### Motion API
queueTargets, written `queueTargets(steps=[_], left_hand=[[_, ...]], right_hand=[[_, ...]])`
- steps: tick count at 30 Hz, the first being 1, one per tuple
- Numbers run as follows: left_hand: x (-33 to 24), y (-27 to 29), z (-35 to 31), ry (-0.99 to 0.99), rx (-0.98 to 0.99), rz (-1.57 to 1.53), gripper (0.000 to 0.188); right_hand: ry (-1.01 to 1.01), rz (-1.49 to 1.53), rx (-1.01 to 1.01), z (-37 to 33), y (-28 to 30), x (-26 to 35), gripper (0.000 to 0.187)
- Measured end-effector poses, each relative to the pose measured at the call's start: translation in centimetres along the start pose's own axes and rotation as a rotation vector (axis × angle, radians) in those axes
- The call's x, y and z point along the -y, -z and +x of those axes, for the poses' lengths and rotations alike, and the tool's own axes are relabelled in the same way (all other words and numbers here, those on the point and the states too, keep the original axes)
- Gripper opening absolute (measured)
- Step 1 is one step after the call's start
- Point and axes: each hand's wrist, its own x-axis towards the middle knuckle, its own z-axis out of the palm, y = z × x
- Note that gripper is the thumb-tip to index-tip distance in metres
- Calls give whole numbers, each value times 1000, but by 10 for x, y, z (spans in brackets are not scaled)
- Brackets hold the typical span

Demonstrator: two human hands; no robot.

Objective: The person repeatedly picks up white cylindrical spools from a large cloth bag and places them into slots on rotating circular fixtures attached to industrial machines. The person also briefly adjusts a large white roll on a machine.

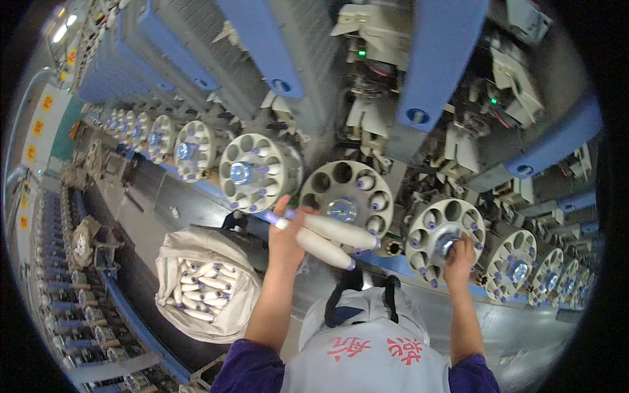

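Observation:
In my left hand [285,228] are two white yarn bobbins, a lower bobbin [324,249] and an upper bobbin [344,230], side by side with purple tube ends. My fingers are closed round their left ends. They lie slantwise before a round cream magazine [343,191], which has bobbins in its right-hand pockets and open pockets at its upper left. Further right, my right hand [460,261] has its fingers curled on the blue centre hub [450,244] of another round magazine [414,242]. That magazine has some bobbins in its pockets; my hand hides part of its lower right.
A pale cloth sack [246,288] full of bobbins stands at lower left. More round magazines, such as one magazine [265,145], run along the machine both ways. Blue-fronted machine units [436,59] rise behind them. Another machine row [69,314] lines the far left.

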Motion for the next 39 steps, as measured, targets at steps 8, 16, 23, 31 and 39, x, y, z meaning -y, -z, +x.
queueTargets(steps=[8, 16, 23, 31, 39], left_hand=[[-45, 49, 34, -124, 18, -172, 28], [-47, 36, 67, -104, -329, -266, 21], [-17, 17, 107, -384, -288, 341, 20], [-35, 38, 108, -39, 83, -260, 67], [-24, 51, 96, -109, -158, -270, 58]], right_hand=[[466, 548, 167, 41, 32, 193, 14], [596, 745, 137, 89, -59, 353, 24], [567, 1060, 166, 157, -111, 371, 14], [85, 1585, 901, 162, -73, 336, 19], [620, 867, 130, 92, -90, 374, 17]])
